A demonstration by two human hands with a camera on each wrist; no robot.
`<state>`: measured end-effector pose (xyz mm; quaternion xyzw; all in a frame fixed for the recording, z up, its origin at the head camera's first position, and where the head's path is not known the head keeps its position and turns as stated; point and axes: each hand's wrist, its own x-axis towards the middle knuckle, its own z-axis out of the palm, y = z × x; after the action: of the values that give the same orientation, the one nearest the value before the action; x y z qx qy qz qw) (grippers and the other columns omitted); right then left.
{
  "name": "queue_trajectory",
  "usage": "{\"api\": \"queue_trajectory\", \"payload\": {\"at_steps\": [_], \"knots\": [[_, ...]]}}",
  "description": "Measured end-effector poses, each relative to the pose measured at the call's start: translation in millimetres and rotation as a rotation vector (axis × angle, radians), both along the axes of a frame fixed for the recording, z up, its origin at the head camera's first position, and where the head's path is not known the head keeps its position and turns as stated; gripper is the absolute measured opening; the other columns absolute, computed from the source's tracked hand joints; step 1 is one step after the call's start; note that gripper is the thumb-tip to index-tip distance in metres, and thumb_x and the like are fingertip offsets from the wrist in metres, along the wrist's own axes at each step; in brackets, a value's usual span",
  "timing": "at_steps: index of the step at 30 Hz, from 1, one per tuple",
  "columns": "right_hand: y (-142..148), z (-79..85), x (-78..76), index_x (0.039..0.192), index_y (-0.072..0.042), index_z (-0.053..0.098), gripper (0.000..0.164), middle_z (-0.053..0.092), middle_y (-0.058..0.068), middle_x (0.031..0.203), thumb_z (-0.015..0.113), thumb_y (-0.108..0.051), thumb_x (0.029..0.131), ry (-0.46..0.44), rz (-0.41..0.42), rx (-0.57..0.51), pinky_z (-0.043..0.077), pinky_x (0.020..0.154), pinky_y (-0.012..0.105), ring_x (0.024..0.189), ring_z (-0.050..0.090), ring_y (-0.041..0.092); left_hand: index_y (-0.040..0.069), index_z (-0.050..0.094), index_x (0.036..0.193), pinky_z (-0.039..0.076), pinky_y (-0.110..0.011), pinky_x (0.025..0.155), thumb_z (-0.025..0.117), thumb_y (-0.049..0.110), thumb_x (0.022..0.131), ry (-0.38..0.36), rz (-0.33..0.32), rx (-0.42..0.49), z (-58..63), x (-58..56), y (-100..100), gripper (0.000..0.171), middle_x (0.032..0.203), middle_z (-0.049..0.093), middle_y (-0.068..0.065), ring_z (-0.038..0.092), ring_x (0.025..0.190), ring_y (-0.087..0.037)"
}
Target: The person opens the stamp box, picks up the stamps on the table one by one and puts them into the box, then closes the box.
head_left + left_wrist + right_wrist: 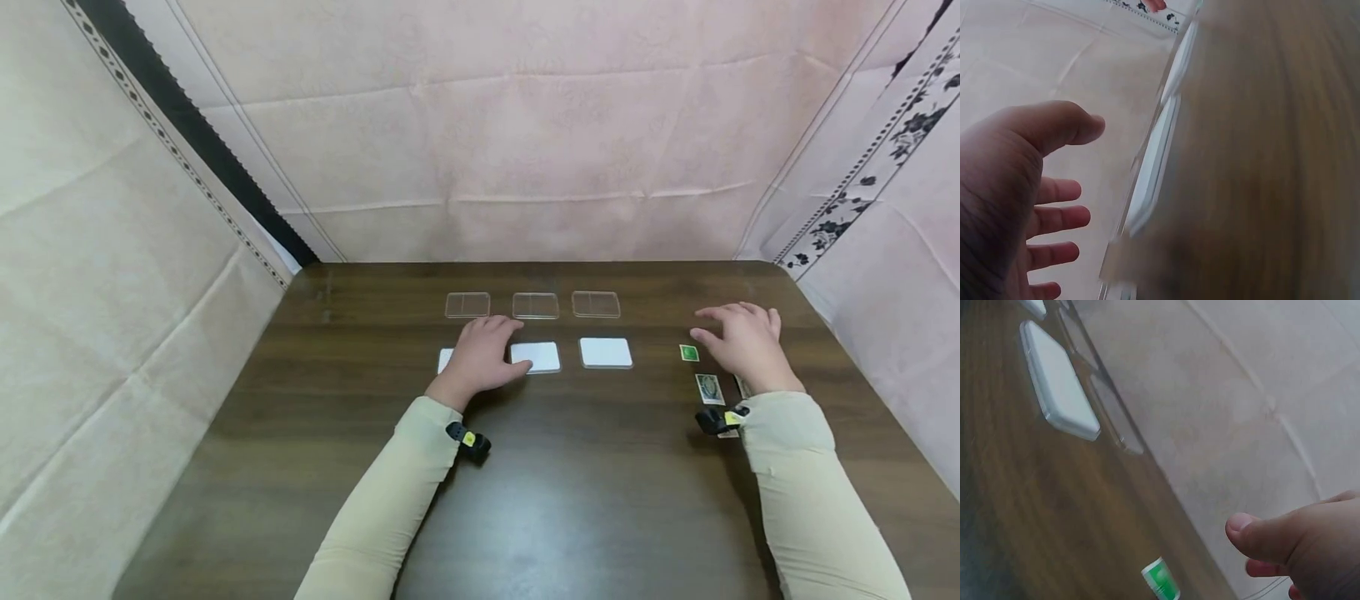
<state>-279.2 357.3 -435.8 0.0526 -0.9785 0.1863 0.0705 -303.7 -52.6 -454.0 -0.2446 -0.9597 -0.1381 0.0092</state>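
Reaching forward over the brown table (525, 517) with both arms, probably so as to have either side within reach. Holding nothing visible in the left hand (483, 354), with fingers extended and thumb spread apart from them. Hovering there over the left part of a row of shallow white cases, hiding most of the left case (445, 359) and overlapping a corner of the middle case (540, 357) with the thumb in the head view. Hard to judge contact from above; seeming clear of the cases in the left wrist view. Leaving the right case (606, 352) fully in sight, flat on the wood.

Showing farther back a second row, of clear plastic pieces: left piece (467, 304), middle piece (536, 305) and right piece (596, 303). Matching roughly one to each case, with gaps between, perhaps spaced that way for picking up each one singly.

Poising the right hand (746, 342) at the other side, thumb apart from loosely bent fingers, with no visible grasp on anything. Hanging near the green stamp (689, 352), flat on the table just beyond the thumb. Laid nearer the body, the portrait stamp (709, 389), apart from the green one, likely to avoid overlap. Showing only slivers of other paper pieces (728, 433) around the right wrist camera (716, 419); too covered to make out.
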Motion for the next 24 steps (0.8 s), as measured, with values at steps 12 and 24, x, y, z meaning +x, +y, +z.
{"api": "queue_trajectory", "payload": {"at_steps": [12, 24], "knots": [[14, -24.1, -1.2, 0.126, -0.003, 0.067, 0.035, 0.049, 0.033, 0.134, 0.066, -0.024, 0.098, -0.083, 0.027, 0.031, -0.001, 0.106, 0.08, 0.131, 0.021, 0.065, 0.019, 0.052, 0.147, 0.027, -0.048, 0.119, 0.063, 0.061, 0.09, 0.022, -0.026, -0.044, -11.1, -4.6, 60, 0.072, 0.151, 0.049, -0.001, 0.041, 0.141, -0.025], [12, -31.4, -2.0, 0.121, -0.006, 0.071, 0.03, 0.051, 0.03, 0.132, 0.071, -0.02, 0.094, -0.036, 0.032, 0.061, -0.001, 0.108, 0.078, 0.133, 0.022, 0.062, 0.018, 0.054, 0.145, 0.026, -0.05, 0.12, 0.062, 0.06, 0.091, 0.002, -0.041, -0.065, -22.9, -8.0, 98, 0.069, 0.148, 0.052, -0.001, 0.044, 0.139, -0.022]]}}
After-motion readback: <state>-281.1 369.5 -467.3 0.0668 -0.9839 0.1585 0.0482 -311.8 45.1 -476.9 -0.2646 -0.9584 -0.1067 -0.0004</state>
